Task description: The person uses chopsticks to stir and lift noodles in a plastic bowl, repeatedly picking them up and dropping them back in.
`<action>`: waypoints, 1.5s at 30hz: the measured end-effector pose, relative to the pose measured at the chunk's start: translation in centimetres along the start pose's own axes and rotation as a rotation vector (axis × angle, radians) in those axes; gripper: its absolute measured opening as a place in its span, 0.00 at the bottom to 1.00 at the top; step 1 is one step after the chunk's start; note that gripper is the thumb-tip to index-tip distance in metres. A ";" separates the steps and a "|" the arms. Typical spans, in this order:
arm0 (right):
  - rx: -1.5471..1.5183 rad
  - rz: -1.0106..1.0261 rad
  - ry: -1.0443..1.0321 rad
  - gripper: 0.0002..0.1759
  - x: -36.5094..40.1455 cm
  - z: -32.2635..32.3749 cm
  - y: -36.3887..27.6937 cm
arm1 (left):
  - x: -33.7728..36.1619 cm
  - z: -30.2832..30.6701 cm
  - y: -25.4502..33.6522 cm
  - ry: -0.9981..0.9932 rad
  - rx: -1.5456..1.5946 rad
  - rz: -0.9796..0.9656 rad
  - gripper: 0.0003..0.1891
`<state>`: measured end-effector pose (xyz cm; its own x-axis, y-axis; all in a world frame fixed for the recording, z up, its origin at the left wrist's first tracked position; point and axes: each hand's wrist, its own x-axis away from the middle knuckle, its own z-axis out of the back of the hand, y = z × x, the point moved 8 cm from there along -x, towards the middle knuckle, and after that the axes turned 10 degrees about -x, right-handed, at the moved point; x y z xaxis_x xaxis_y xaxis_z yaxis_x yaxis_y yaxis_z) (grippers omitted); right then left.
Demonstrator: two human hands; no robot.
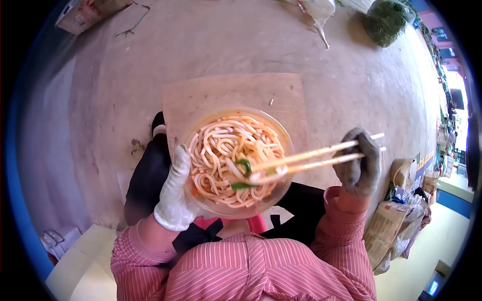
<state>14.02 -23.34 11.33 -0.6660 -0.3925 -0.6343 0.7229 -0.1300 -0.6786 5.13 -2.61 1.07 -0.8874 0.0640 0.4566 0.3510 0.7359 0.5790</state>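
A round clear plastic bowl [287, 193] full of thick pale noodles [218, 145] in reddish sauce is above my lap. My left hand [176, 193], in a white glove, holds the bowl at its left side. In my right hand [359, 163], which wears a dirty grey glove, is a pair of wooden chopsticks [314, 156]. Their tips are in the noodles near the bowl's middle, beside pieces of green vegetable [244, 167]. The fingers of my right hand are bent around the chopsticks.
A flat board [231, 90] lies on the concrete floor beyond the bowl. Bagged greens [386, 22] and a white bag [319, 10] lie farther off. A cardboard box [88, 15] is at top left; paper and plastic bags [386, 223] are at right.
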 end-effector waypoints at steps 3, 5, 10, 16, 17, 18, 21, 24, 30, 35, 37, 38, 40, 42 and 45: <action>0.010 -0.065 0.021 0.12 0.2 -0.1 -0.5 | 0.4 0.3 0.3 0.043 -0.071 -0.005 0.34; 0.196 -0.028 0.035 0.10 0.9 -0.1 -0.8 | 0.8 0.4 -0.5 0.020 0.034 0.083 0.36; -0.241 -0.539 0.498 0.14 3.1 2.2 0.9 | 0.9 0.1 0.0 -0.037 -0.022 0.113 0.45; -1.280 -0.757 -0.070 0.05 -0.1 -2.6 1.2 | 1.3 0.0 0.1 -0.001 -0.087 0.208 0.51; -1.475 -0.795 -0.194 0.04 0.0 -3.4 0.3 | 1.4 0.2 -0.1 0.010 -0.143 0.226 0.53; -1.466 -0.804 -0.190 0.04 0.6 -3.4 0.1 | 1.3 0.0 0.1 0.000 -0.163 0.221 0.53; -1.583 -0.805 0.353 0.06 4.6 -2.0 1.0 | 1.6 0.5 -0.2 0.017 -0.166 0.229 0.53; -1.773 -0.793 0.650 0.11 5.3 -0.9 1.1 | 1.5 0.6 -0.4 0.025 -0.154 0.192 0.51; -1.483 -0.635 0.224 0.13 1.0 -1.9 1.8 | 1.1 -0.1 -0.1 0.001 -0.080 0.162 0.49; -1.195 -0.793 0.263 0.18 1.7 0.6 4.7 | 1.0 -0.4 0.2 0.013 -0.035 0.125 0.48; -0.983 -0.759 0.368 0.15 2.2 1.4 4.1 | 1.0 0.2 -0.1 0.014 -0.090 0.098 0.46; -0.779 -0.733 0.467 0.13 2.6 2.2 3.8 | 1.1 0.2 -0.2 0.002 -0.092 0.098 0.46; -0.899 -0.752 0.449 0.14 2.8 0.9 3.2 | 1.3 0.7 -0.5 0.049 -0.079 0.133 0.46; -1.154 -0.795 0.384 0.18 2.8 -0.8 2.6 | 1.3 0.5 -0.5 0.027 -0.040 0.126 0.45; -0.358 -0.407 0.139 0.13 1.3 0.7 -0.3 | 1.2 0.5 -0.4 0.012 -0.015 0.109 0.44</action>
<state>13.10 -24.42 10.93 -0.9136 -0.2487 -0.3216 0.3112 0.0812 -0.9469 3.75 -2.48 1.02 -0.8399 0.1348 0.5257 0.4499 0.7147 0.5355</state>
